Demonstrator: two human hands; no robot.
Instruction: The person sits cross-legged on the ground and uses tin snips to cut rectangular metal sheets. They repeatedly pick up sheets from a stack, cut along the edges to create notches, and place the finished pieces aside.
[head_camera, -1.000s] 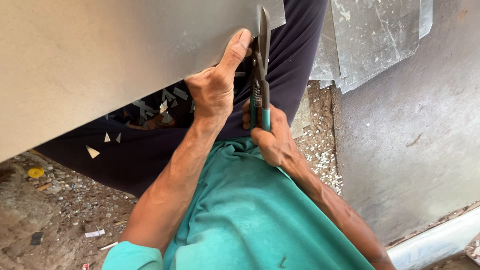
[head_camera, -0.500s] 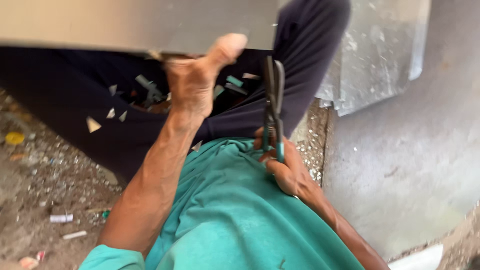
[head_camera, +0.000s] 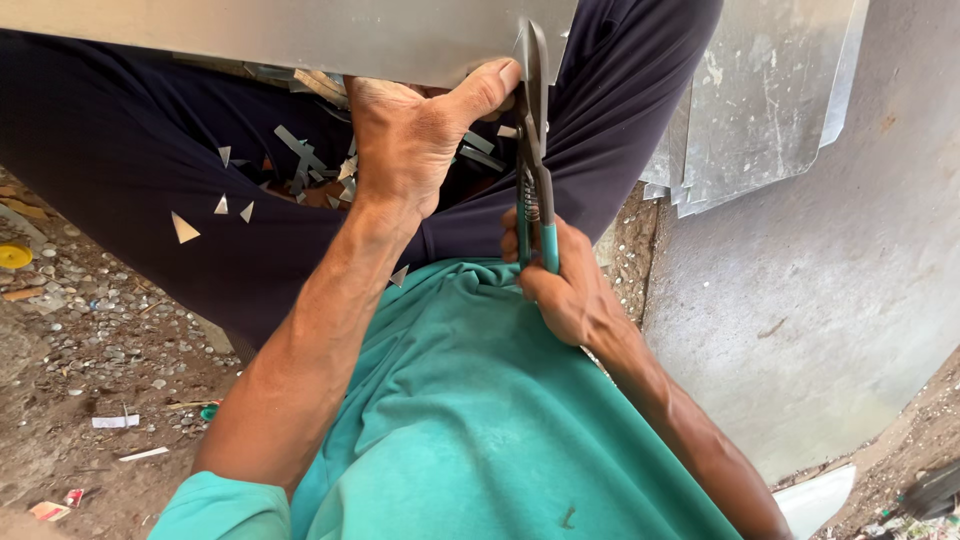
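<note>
Over a dirt floor (head_camera: 70, 340) littered with metal offcuts (head_camera: 184, 228), the left hand (head_camera: 410, 140) gripped the sheet metal's (head_camera: 300, 35) lower edge at top centre while the right hand (head_camera: 560, 285) clamped teal-handled tin snips (head_camera: 533, 150), blades just entering the edge, cut barely begun.

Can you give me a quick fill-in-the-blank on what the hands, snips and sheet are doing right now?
1. The right hand grips the teal ____ of the snips.
2. The left hand steadies the lower edge of the metal ____, thumb lying beside the blades.
3. Small metal offcuts lie on the dark trousers; most are shaped like ____.
4. The person's shirt is ____ in colour.

Missing words: handles; sheet; triangles; teal
</note>
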